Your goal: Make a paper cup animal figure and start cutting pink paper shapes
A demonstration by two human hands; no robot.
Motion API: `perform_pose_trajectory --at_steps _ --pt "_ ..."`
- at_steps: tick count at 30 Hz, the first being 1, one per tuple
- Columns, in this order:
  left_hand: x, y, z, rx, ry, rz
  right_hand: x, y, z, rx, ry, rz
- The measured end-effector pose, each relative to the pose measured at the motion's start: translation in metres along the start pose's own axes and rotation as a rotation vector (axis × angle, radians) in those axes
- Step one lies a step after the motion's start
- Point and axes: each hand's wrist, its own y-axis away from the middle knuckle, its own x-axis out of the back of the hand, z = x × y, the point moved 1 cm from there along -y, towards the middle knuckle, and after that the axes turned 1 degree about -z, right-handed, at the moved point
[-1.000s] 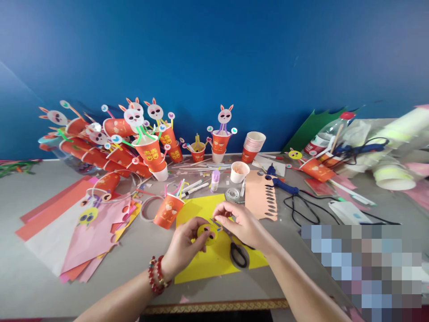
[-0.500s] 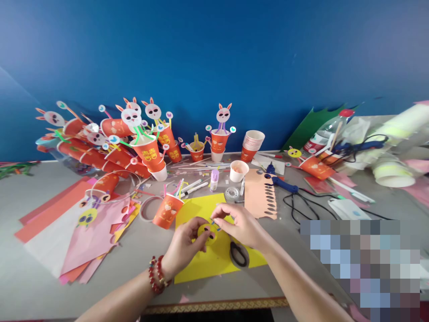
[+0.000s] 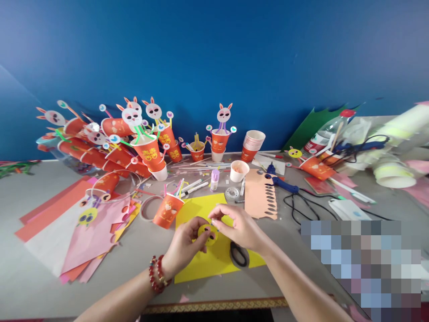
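My left hand (image 3: 190,239) holds a round yellow paper face (image 3: 210,241) with dark eyes and pink cheeks, thumb on its front. At the face's top edge, my right hand (image 3: 233,223) has thumb and fingertips pinched together. What lies in that pinch is too small and covered to make out. Both hands are above a yellow sheet of paper (image 3: 197,268). Black-handled scissors (image 3: 238,255) rest on the sheet below my right hand. Just left of it leans an orange paper cup (image 3: 168,210) with straws in it.
Finished rabbit cups (image 3: 145,150) crowd the back left. Coloured paper sheets (image 3: 50,241) lie on the left. Behind the yellow sheet are a glue stick (image 3: 215,181), a tape roll (image 3: 232,193) and a white cup (image 3: 239,171). A blue glue gun (image 3: 284,184) trails a black cord on the right.
My right hand's fingertips have shifted slightly left over the top of the yellow face, covering the blue bits that showed there. My left hand keeps its hold.
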Motion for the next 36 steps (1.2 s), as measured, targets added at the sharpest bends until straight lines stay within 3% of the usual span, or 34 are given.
perform_pose_trajectory --at_steps 11,22,36 --pt "-0.0006 -0.002 0.0066 0.055 0.145 0.02 -0.0038 0.0005 0.0037 -0.013 -0.087 -0.013" --pt "-0.0016 -0.0024 0.0061 0.042 0.143 0.003 -0.0049 -0.0007 0.0028 0.007 -0.023 -0.018" --pt "-0.0016 -0.0013 0.0064 0.044 0.189 -0.008 -0.0081 0.0004 0.0077 -0.002 -0.123 -0.068"
